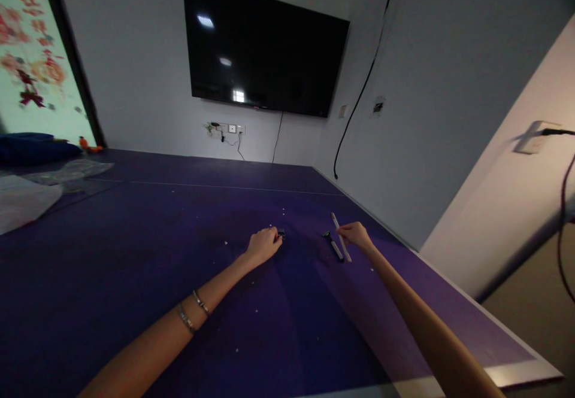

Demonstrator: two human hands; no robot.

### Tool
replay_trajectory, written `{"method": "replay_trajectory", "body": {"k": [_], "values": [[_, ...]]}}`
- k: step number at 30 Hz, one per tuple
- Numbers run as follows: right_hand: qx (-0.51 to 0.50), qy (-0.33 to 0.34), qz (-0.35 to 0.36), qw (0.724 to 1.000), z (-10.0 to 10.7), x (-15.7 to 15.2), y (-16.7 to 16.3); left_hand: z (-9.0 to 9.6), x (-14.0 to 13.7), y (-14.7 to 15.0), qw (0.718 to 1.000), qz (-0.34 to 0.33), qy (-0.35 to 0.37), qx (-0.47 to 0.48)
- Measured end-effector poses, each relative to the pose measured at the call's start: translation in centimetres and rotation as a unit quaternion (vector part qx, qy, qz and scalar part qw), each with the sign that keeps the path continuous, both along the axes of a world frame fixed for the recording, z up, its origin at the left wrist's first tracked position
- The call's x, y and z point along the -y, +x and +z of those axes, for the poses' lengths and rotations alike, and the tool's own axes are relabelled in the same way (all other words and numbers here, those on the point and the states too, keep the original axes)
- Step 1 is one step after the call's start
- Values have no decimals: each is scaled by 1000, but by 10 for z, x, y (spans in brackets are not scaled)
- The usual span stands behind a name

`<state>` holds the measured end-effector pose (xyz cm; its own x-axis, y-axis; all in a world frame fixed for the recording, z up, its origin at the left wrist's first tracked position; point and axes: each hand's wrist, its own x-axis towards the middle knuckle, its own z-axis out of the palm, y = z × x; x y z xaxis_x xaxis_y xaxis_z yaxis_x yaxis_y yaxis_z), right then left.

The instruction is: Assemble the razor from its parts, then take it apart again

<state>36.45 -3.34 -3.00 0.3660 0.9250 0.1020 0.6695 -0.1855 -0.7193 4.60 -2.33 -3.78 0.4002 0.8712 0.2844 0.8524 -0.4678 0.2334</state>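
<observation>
On the purple table (135,254), two hands are seen: the left hand (264,244) is curled, fingertips on one small dark clip (281,234); the right hand (356,234) is pinched around one white pen (340,235). At 7 o'clock of that pen one dark piece (333,245) lies, hard to make out. At 12 o'clock one black screen (265,48) hangs

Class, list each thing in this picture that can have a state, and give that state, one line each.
TV: off, screen dark.
White pen: pinched in the right hand, tilted, tip on the table.
Black clip: on the table, at the left hand's fingertips.
Black pen: lying flat.
Wall plug: cable plugged in.
</observation>
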Motion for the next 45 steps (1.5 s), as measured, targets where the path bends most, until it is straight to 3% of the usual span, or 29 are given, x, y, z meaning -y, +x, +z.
{"method": "replay_trajectory", "body": {"k": [4,9,14,22,28,31,35,39,45], "values": [[89,-44,-11,995,-12,3,22,-12,-29,-3,996,-58,56,28],[165,-93,-5,982,-28,-3,22,-27,-52,-2,994,-99,39,2],[217,-99,-7,971,-34,-7,20,-35,-61,1,992,-124,25,-15],[233,-100,2,967,-30,0,17,-39,-66,0,991,-132,4,3],[232,-79,4,969,-12,7,12,-40,-70,0,990,-129,-20,62],[240,-32,53,969,2,6,1,-37,-69,1,984,-135,-31,110],[219,39,196,955,18,6,-29,-28,-53,7,971,-175,-42,159],[184,13,308,933,23,12,-63,-16,-28,15,956,-229,-48,178],[189,-21,355,915,23,18,-90,-2,0,22,946,-267,-49,178]]}}
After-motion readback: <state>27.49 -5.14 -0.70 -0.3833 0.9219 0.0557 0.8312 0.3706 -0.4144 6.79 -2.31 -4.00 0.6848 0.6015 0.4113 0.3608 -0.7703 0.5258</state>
